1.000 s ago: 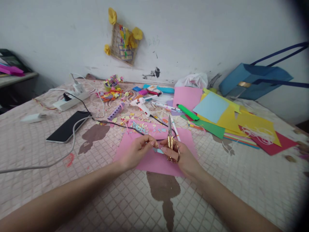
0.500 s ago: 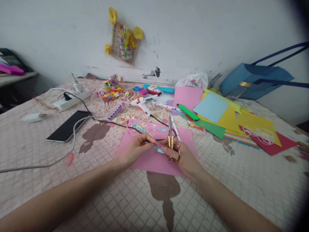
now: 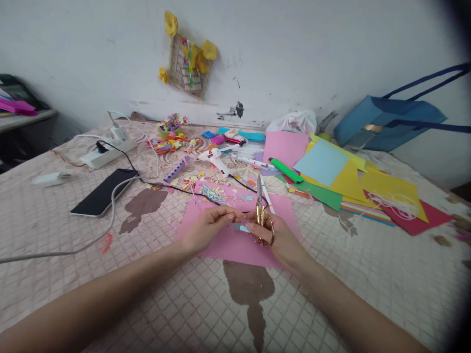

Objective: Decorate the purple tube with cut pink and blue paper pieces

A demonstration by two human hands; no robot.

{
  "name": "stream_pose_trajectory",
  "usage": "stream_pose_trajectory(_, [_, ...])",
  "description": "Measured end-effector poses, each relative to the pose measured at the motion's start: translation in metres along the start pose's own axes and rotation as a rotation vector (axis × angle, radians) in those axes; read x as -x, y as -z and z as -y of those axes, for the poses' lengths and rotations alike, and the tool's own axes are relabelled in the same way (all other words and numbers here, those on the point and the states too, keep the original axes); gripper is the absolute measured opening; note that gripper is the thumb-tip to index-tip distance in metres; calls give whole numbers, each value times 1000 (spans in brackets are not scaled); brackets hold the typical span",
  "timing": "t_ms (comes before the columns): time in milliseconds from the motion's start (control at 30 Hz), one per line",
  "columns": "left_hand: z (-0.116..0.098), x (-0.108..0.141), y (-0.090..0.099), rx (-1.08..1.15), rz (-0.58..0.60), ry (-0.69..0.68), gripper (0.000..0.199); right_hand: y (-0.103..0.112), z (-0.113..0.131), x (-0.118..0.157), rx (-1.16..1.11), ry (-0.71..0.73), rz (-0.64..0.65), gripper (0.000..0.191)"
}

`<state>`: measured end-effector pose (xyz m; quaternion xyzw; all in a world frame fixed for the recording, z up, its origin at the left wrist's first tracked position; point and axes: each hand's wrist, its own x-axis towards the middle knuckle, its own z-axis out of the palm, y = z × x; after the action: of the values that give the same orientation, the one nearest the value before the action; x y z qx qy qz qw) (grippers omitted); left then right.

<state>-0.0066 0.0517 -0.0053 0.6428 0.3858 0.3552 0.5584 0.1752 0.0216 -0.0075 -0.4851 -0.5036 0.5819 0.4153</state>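
Over the pink sheet — right grip clasping scissors, left grip just beside it — can't tell if that's holding anything.

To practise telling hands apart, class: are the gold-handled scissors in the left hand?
No, the gold-handled scissors are in the right hand, above the pink sheet.

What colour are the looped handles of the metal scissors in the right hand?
The looped handles are shiny gold, clearest in the head view.
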Motion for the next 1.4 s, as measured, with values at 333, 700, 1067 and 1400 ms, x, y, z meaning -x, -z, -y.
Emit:
stream_pose_trajectory(333, [2,0,2,-51,-88,63,21,1,-1,0,-36,14,-2,26])
stream_pose_trajectory(700, [-7,4,-7,55,118,167,24,-2,6,2,152,96,-6,28])
stream_pose_trajectory(1067, [-4,3,-5,48,48,165,19,-2,8,3,130,87,-25,24])
stream_pose_trajectory(1400, [-1,2,-4,56,71,163,19,-2,4,2,159,92,-35,20])
